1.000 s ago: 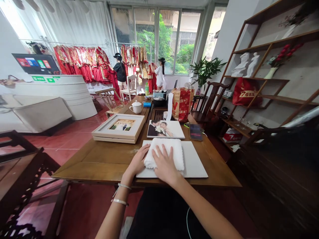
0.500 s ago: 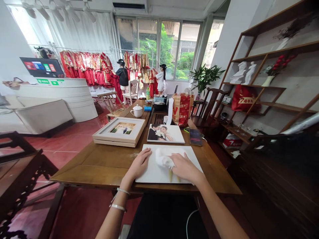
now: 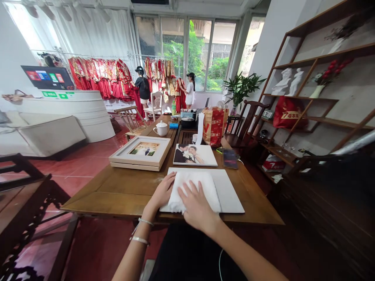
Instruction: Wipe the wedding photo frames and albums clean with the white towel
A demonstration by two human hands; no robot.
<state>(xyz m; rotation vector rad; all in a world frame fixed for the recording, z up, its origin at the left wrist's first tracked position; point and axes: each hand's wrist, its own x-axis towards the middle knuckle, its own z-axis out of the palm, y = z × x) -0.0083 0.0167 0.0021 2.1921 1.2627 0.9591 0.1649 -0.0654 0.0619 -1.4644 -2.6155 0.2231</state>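
Observation:
A white cloth (image 3: 205, 189) lies spread over the left and middle part of a white rectangular board (image 3: 230, 195) at the table's near edge. On top of the cloth rests my right hand (image 3: 197, 205), its fingers spread and pressing down. At the board's left side my left hand (image 3: 164, 191) lies flat with fingers stretched out, its fingertips beside the cloth's edge. Whether the left fingertips touch the cloth, I cannot tell. Just beyond the board lies a photo panel (image 3: 195, 155) of a couple.
Left of the panel, a pale picture frame (image 3: 117, 160) sits on the wooden table (image 3: 102, 195). A phone (image 3: 230, 159), a red paper bag (image 3: 215, 127) and a white lidded cup (image 3: 161, 128) stand farther back. Two people stand by red garments (image 3: 101, 80) at the far wall.
The cloth, bunched under my right hand before, now lies spread out wide. My right hand has moved left and towards me across the board. My left hand has stayed at the board's left side.

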